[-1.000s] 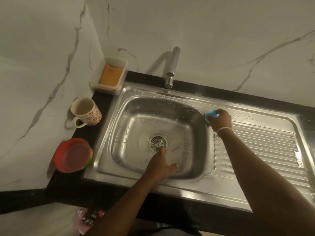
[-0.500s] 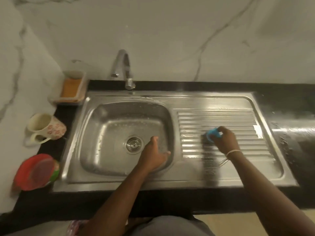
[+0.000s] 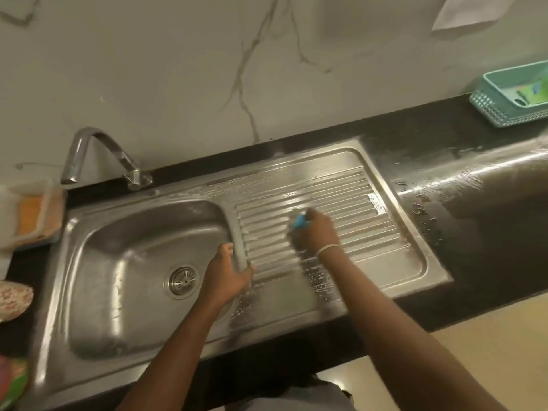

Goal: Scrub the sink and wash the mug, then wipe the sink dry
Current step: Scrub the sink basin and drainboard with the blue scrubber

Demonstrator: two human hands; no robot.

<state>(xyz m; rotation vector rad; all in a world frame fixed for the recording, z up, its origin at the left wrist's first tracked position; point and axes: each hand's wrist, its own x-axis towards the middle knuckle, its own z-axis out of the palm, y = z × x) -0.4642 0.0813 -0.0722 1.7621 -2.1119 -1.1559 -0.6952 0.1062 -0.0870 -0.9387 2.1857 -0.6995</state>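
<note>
Scrubbing ribbed drainboard right of sink (image 3: 142, 262) basin: right hand (image 3: 315, 232), fingers curled around blue scrubber (image 3: 300, 222). Left hand (image 3: 226, 274) braces on basin's right rim, fingers loose. Scrubber likely soft, soapy, slippery; needs firm whole-palm hold. Mug (image 3: 13, 298) left of sink on desk, fragile.

1. I see the sink (image 3: 124, 262): brushed steel, shiny; soapy film on ribbed drainboard (image 3: 341, 203).
2. Tap (image 3: 89, 149): polished metal w/ glare.
3. Countertop (image 3: 474, 203): black stone, glossy, wet streaks.
4. Wall (image 3: 178, 69): white veined marble look, smooth.
5. Basket (image 3: 504, 114): teal plastic, perforated.
6. Scrubber (image 3: 300, 222): blue, material unclear to me.
</note>
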